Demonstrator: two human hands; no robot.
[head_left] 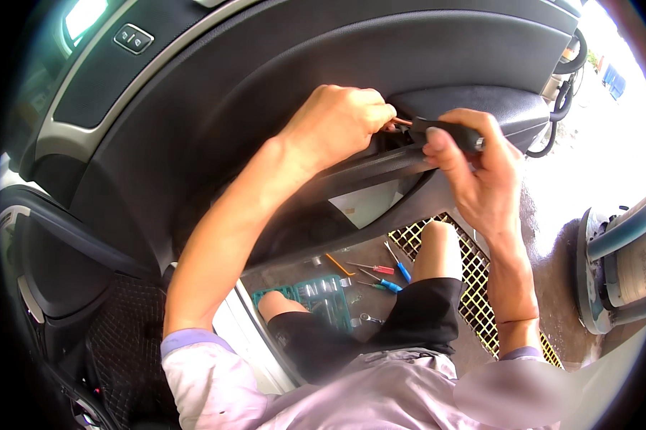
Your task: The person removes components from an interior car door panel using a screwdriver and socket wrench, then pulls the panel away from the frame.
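Right hand (484, 161): my fingers wrap the black tool (458, 134).
Left hand (341, 118): bunched by its coppery shaft (402, 122); can't tell what I pinch.
Tool: at door (437, 54) armrest gap (393, 143), left hand partly blocking.
Switch (133, 39): white symbols.
Floor (362, 252): screwdrivers (384, 270), teal case (323, 292), grate (477, 287) below my knee (437, 247).

Padlock-like symbols (137, 42) on door switch (133, 39)

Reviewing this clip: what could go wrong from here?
1. The left hand is right by the shaft of the black-handled tool in the right hand, so a slip might jab its fingers.
2. The tool works close against the dark door panel, so its shaft could scratch the trim.
3. The red-handled screwdriver lies loose near the right knee and might be knocked away.
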